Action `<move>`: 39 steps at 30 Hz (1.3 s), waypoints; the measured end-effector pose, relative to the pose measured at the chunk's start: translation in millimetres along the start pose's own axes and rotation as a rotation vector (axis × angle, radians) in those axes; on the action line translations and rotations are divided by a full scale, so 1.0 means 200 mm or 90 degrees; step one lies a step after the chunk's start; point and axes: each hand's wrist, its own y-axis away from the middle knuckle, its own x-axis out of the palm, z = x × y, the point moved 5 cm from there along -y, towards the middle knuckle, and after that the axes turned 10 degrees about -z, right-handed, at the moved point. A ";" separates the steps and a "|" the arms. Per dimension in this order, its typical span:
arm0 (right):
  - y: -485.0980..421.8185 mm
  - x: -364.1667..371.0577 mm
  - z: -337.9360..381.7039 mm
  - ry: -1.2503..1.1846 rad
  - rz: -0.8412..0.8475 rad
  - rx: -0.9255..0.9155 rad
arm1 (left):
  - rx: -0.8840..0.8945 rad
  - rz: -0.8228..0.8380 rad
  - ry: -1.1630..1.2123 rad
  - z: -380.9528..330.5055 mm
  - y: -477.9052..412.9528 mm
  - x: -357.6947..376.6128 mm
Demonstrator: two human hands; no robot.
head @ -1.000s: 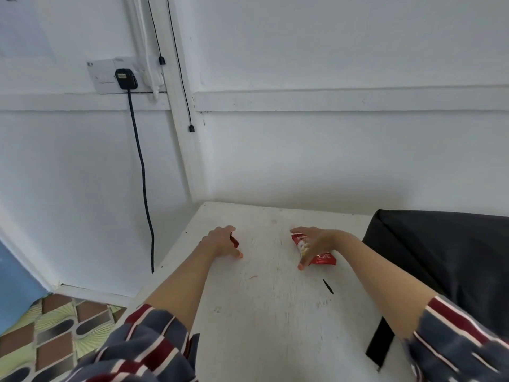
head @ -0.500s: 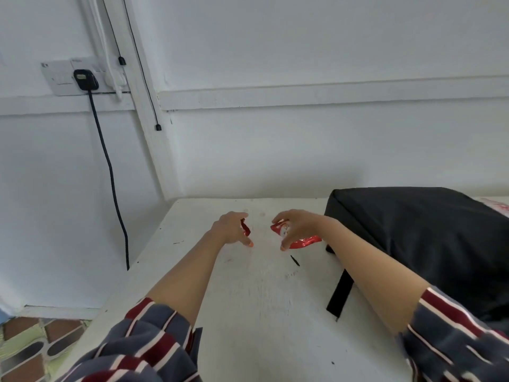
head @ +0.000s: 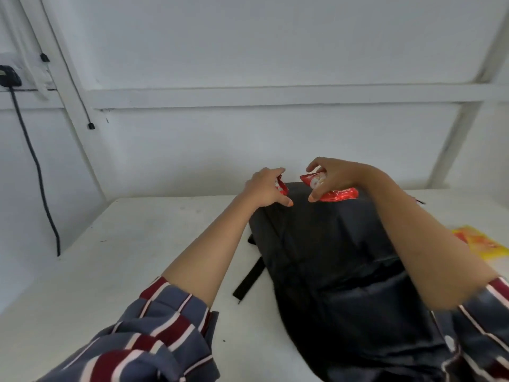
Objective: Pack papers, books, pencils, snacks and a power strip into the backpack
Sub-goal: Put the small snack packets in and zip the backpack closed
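A black backpack [head: 338, 260] lies flat on the white table [head: 132, 244], its far end under my hands. My left hand [head: 265, 187] grips a small red snack packet [head: 282, 186], mostly hidden in the palm, above the backpack's far left corner. My right hand [head: 329, 175] holds a larger red snack packet [head: 340, 193] just above the backpack's far end. The two hands are a short gap apart. A yellow-orange snack packet [head: 479, 242] lies on the table to the right of the backpack.
A black strap [head: 249, 277] trails from the backpack's left side onto the table. The white wall stands just behind the table. A black plug [head: 9, 77] and cable [head: 41, 183] hang at the far left, beyond the table's edge.
Both hands, each with its red packet, have risen from the bare tabletop and moved right, over the backpack's far end. My view has swung right, which brings the yellow packet into sight.
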 end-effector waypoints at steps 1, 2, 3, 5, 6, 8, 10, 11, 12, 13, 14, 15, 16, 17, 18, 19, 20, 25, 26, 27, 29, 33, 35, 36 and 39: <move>0.02 -0.02 -0.08 0.002 0.006 0.011 | 0.007 0.005 -0.004 -0.08 0.00 0.03; 0.04 -0.04 -0.15 0.005 0.012 0.021 | 0.014 0.009 -0.009 -0.15 0.00 0.07; 0.06 -0.05 -0.21 0.007 0.017 0.027 | 0.017 0.012 -0.013 -0.22 0.00 0.10; 0.09 -0.06 -0.31 0.004 0.024 0.024 | 0.014 0.021 -0.014 -0.32 0.01 0.15; 0.11 -0.06 -0.34 -0.001 0.027 0.016 | 0.010 0.028 -0.013 -0.35 0.02 0.17; 0.15 -0.07 -0.38 -0.018 0.031 -0.005 | 0.007 0.049 -0.025 -0.42 0.03 0.20; 0.18 -0.06 -0.41 -0.038 0.035 -0.023 | 0.014 0.083 -0.064 -0.46 0.05 0.23; 0.19 -0.05 -0.42 -0.047 0.038 -0.031 | 0.018 0.099 -0.090 -0.48 0.06 0.24; 0.21 -0.05 -0.43 -0.057 0.041 -0.037 | 0.020 0.111 -0.114 -0.50 0.07 0.25; 0.22 -0.04 -0.43 -0.067 0.042 -0.041 | 0.022 0.117 -0.135 -0.50 0.07 0.25; 0.23 -0.04 -0.43 -0.076 0.042 -0.047 | 0.024 0.121 -0.151 -0.51 0.08 0.26; 0.24 -0.03 -0.44 -0.083 0.040 -0.054 | 0.026 0.121 -0.165 -0.51 0.09 0.26; 0.26 -0.03 -0.44 -0.094 0.034 -0.061 | 0.029 0.118 -0.175 -0.51 0.10 0.26; 0.27 -0.03 -0.44 -0.112 0.026 -0.068 | 0.031 0.111 -0.183 -0.51 0.11 0.26; 0.29 -0.03 -0.44 -0.134 0.017 -0.072 | 0.034 0.098 -0.189 -0.52 0.12 0.26; 0.31 -0.04 -0.45 -0.153 0.007 -0.072 | 0.039 0.080 -0.196 -0.52 0.14 0.25; 0.32 -0.04 -0.46 -0.164 -0.002 -0.068 | 0.046 0.061 -0.200 -0.53 0.15 0.24; 0.37 -0.06 -0.51 -0.164 -0.064 -0.033 | 0.075 -0.035 -0.141 -0.55 0.22 0.21; 0.38 -0.06 -0.52 -0.166 -0.088 -0.024 | 0.082 -0.054 -0.128 -0.55 0.24 0.21; 0.39 -0.06 -0.52 -0.162 -0.112 -0.016 | 0.093 -0.073 -0.115 -0.56 0.25 0.21; 0.40 -0.04 -0.50 -0.149 -0.138 -0.007 | 0.123 -0.124 -0.071 -0.57 0.30 0.20; 0.43 -0.02 -0.47 -0.130 -0.136 -0.009 | 0.209 -0.187 0.072 -0.62 0.41 0.17; 0.45 -0.02 -0.47 -0.137 -0.134 -0.015 | 0.212 -0.188 0.096 -0.63 0.46 0.18; 0.47 -0.02 -0.48 -0.141 -0.133 -0.018 | 0.201 -0.183 0.107 -0.63 0.48 0.19; 0.52 -0.03 -0.49 -0.140 -0.119 -0.041 | 0.142 -0.159 0.134 -0.63 0.55 0.25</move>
